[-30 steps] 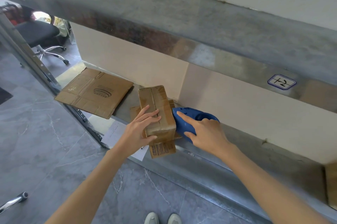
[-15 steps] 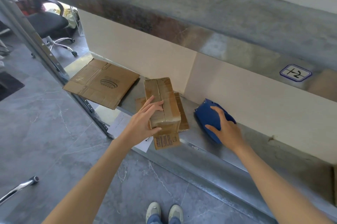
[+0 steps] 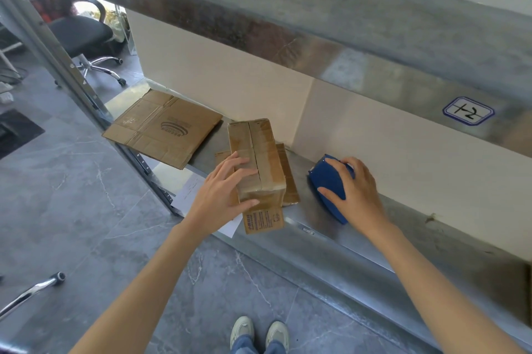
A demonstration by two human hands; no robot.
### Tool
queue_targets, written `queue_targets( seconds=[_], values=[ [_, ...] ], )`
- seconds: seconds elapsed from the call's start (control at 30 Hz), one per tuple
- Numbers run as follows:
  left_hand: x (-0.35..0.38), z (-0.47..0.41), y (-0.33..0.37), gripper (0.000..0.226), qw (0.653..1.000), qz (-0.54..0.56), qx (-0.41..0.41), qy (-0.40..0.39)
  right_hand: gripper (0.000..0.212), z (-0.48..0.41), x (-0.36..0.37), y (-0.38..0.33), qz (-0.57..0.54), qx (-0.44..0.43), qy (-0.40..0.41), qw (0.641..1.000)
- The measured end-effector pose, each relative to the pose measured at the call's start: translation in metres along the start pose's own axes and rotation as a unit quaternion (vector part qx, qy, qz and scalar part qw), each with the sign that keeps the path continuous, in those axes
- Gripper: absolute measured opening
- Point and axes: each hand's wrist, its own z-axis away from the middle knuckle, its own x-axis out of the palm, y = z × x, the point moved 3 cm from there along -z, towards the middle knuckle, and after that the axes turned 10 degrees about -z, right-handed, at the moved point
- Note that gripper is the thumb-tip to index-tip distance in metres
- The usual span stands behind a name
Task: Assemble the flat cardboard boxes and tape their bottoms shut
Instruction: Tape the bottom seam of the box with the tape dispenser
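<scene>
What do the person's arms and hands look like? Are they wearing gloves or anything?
No gloves! The left hand and the right hand are both bare, and no rings show on them. The left forearm and the right forearm are bare too. No sleeve reaches into view, and there is no watch or bracelet on either wrist.

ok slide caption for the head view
Left hand presses a taped brown cardboard box; right hand holds a blue tape dispenser.
</scene>
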Motion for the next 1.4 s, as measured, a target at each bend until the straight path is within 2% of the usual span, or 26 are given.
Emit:
queue_targets(
  seconds=[0.17,0.3,0.43,0.6,0.77,0.83,1.1,1.2,1.27,1.33,1.4],
  values=[
    [-0.001,-0.002,0.0,0.051,1.0,0.009,-0.013,0.008,0.07,-0.022,0.019,-0.06,-0.062,-0.117,-0.086,0.987],
    [-0.002,-0.001,0.001,0.048,1.0,0.003,-0.01,0.021,0.07,-0.032,0.04,-0.084,-0.084,-0.154,-0.126,0.976],
    [0.0,0.0,0.001,0.051,0.999,-0.04,0.022,0.025,0.053,-0.031,0.049,-0.08,-0.129,-0.14,-0.064,0.98],
    [0.0,-0.003,0.001,0.052,0.999,-0.045,0.017,0.021,0.05,-0.031,0.053,-0.078,-0.117,-0.162,-0.033,0.979],
    [-0.005,0.001,0.004,0.047,0.999,0.024,-0.037,0.01,0.058,-0.031,0.05,-0.08,-0.166,-0.113,-0.086,0.976],
    [-0.006,0.001,0.004,0.037,0.997,0.047,-0.061,0.017,0.05,-0.03,0.049,-0.082,-0.176,-0.102,-0.077,0.976],
    [0.003,0.0,0.007,0.033,0.989,0.058,-0.111,0.081,0.025,-0.029,0.057,-0.093,-0.24,-0.044,-0.018,0.97],
    [0.004,0.001,0.007,0.033,0.989,0.064,-0.11,0.072,0.014,-0.032,0.056,-0.096,-0.263,-0.023,-0.006,0.964],
    [0.001,0.004,0.005,0.035,0.989,0.08,-0.119,0.045,0.018,-0.031,0.054,-0.093,-0.278,-0.018,-0.029,0.96],
    [-0.004,0.005,0.003,0.045,0.986,0.087,-0.138,0.016,0.025,-0.027,0.052,-0.087,-0.287,-0.025,-0.068,0.955],
    [-0.009,0.005,0.004,0.052,0.987,0.084,-0.134,0.014,0.031,-0.025,0.05,-0.083,-0.282,-0.033,-0.089,0.955]
  ],
)
